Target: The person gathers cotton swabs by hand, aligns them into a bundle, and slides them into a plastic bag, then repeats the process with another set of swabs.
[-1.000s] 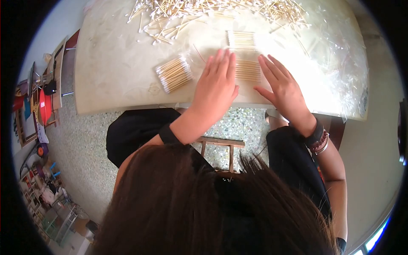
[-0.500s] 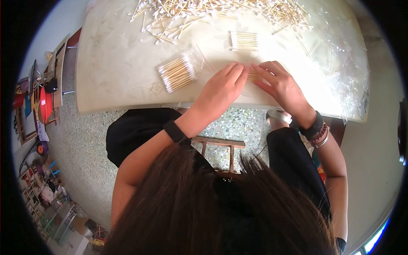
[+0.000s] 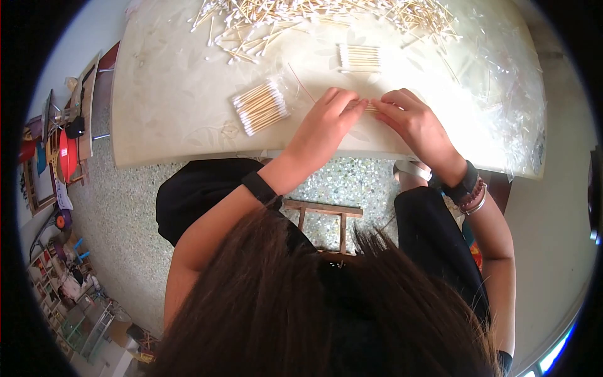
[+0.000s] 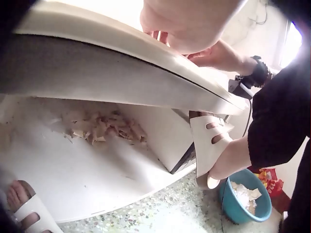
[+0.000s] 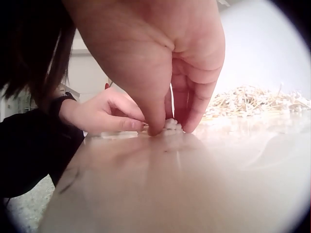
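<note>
A small bundle of wooden cotton swabs [image 3: 369,107] lies near the front edge of the cream table [image 3: 169,125]. My left hand [image 3: 352,108] pinches its left end with curled fingers, and my right hand [image 3: 384,108] pinches its right end. In the right wrist view the right hand's fingertips [image 5: 155,127] squeeze the white swab tips [image 5: 171,124] on the tabletop, and the left hand [image 5: 104,116] meets them from the other side. The middle of the bundle is mostly hidden by fingers.
A wrapped swab bundle [image 3: 260,107] lies to the left and another bundle [image 3: 360,58] behind the hands. Loose swabs [image 3: 314,12] are heaped along the far edge; clear plastic bags [image 3: 502,94] cover the right side. Under the table are a white sandal [image 4: 211,145] and a blue bucket [image 4: 245,196].
Both hands lay flat over the swab bundle a second ago. They have since curled inward and now pinch it from its two ends, having pressed it narrower.
</note>
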Motion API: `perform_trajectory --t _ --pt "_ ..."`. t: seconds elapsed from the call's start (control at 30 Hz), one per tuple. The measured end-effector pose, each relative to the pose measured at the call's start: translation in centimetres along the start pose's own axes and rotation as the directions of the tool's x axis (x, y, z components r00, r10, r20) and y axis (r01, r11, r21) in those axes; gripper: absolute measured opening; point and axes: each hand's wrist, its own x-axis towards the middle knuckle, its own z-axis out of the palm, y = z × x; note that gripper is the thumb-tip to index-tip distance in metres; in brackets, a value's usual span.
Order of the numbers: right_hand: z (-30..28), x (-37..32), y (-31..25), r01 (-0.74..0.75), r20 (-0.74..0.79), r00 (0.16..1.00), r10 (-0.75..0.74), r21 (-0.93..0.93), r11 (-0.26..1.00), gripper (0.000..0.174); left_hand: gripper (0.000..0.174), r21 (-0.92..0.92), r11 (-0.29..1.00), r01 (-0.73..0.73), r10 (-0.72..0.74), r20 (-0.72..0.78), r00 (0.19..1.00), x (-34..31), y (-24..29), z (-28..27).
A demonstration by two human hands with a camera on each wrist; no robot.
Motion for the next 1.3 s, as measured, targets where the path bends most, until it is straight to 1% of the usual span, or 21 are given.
perform_trajectory --t 0.07,0.23,0.3,0.33,0.4,0.5,0.53,0.6,0.67,0.7,0.77,0.8,0.87,0.93,1.0,1.03,1.1,1.13,1.2,1.3 --pt "0.0 0.0 -0.1 0.008 -0.006 1.0 -0.008 -0.003 1.0 0.023 0.029 -0.056 0.998 0.022 -0.023 -0.012 1.0 0.2 0.0 -0.1" --pt "0.0 0.2 -0.3 0.037 0.006 0.999 -0.036 -0.035 0.999 0.02 0.022 -0.114 0.993 0.026 -0.031 -0.045 0.998 0.3 -0.3 0.3" --pt "-0.1 0.2 -0.3 0.037 0.07 0.997 -0.032 -0.076 0.996 0.022 0.019 -0.132 0.991 0.037 -0.043 -0.044 0.998 0.3 -0.3 0.4" --pt "-0.3 0.4 -0.3 0.039 0.069 0.997 -0.034 -0.077 0.996 0.022 0.019 -0.142 0.989 0.037 -0.044 -0.049 0.998 0.3 -0.4 0.5" --pt "-0.5 0.6 -0.4 0.016 0.147 0.989 -0.005 -0.074 0.997 0.022 0.018 -0.15 0.988 0.039 -0.047 -0.055 0.997 0.3 -0.3 0.6" --pt "-0.4 0.6 -0.4 0.016 0.172 0.985 0.004 -0.116 0.993 0.019 0.016 -0.164 0.986 0.038 -0.048 -0.061 0.997 0.2 -0.2 0.5" --pt "-0.3 0.4 -0.3 0.018 0.173 0.985 0.002 -0.116 0.993 0.019 0.018 -0.154 0.987 0.039 -0.048 -0.054 0.997 0.2 -0.2 0.5" --pt "-0.1 0.1 -0.1 0.115 0.068 0.992 -0.108 -0.122 0.986 0.014 0.019 -0.142 0.989 0.042 -0.049 -0.049 0.998 0.1 -0.1 0.4" --pt "-0.3 0.1 -0.5 0.121 0.065 0.992 -0.112 -0.142 0.983 0.013 0.027 -0.038 0.999 0.009 -0.009 -0.005 1.0 -0.1 0.3 0.1" --pt "-0.3 0.2 -0.7 0.119 0.063 0.992 -0.11 -0.161 0.98 0.012 0.027 -0.036 0.999 0.01 -0.01 -0.006 1.0 -0.2 0.5 0.1" --pt "-0.2 0.2 -0.7 0.116 0.077 0.992 -0.103 -0.189 0.975 0.012 0.034 0.045 0.999 -0.023 0.022 0.016 1.0 -0.3 0.7 0.3" --pt "0.0 0.2 -0.7 0.112 0.09 0.991 -0.095 -0.218 0.97 0.012 0.034 0.046 0.999 -0.022 0.021 0.016 1.0 -0.4 0.8 0.4" --pt "0.1 0.2 -0.6 0.103 0.115 0.99 -0.078 -0.227 0.968 0.013 0.035 0.133 0.988 -0.074 0.069 0.041 0.997 -0.5 0.8 0.5" --pt "0.4 0.3 -0.4 0.097 0.139 0.988 -0.065 -0.238 0.966 0.014 0.036 0.142 0.987 -0.078 0.072 0.043 0.996 -0.6 0.8 0.5" --pt "0.8 0.4 -0.2 0.155 0.108 0.986 -0.126 -0.324 0.933 0.012 0.037 0.151 0.985 -0.081 0.075 0.046 0.996 -0.6 0.7 0.6" --pt "0.8 0.5 -0.2 0.158 0.108 0.986 -0.13 -0.325 0.932 0.012 0.038 0.149 0.985 -0.087 0.082 0.035 0.996 -0.6 0.6 0.7" --pt "0.7 0.6 -0.1 0.092 0.159 0.986 -0.05 -0.27 0.959 0.014 0.039 0.15 0.984 -0.09 0.088 0.022 0.996 -0.6 0.6 0.7" --pt "0.5 0.7 0.0 0.096 0.159 0.986 -0.055 -0.269 0.958 0.014 0.04 0.135 0.987 -0.087 0.085 0.021 0.996 -0.6 0.6 0.6" --pt "-0.1 0.8 0.1 0.142 0.161 0.981 -0.11 -0.205 0.968 0.015 0.04 0.125 0.989 -0.082 0.081 0.016 0.997 -0.6 0.6 0.5" --pt "-0.4 1.0 0.0 0.128 0.186 0.978 -0.096 -0.17 0.977 0.016 0.04 0.097 0.993 -0.069 0.069 0.001 0.998 -0.7 0.5 0.6"
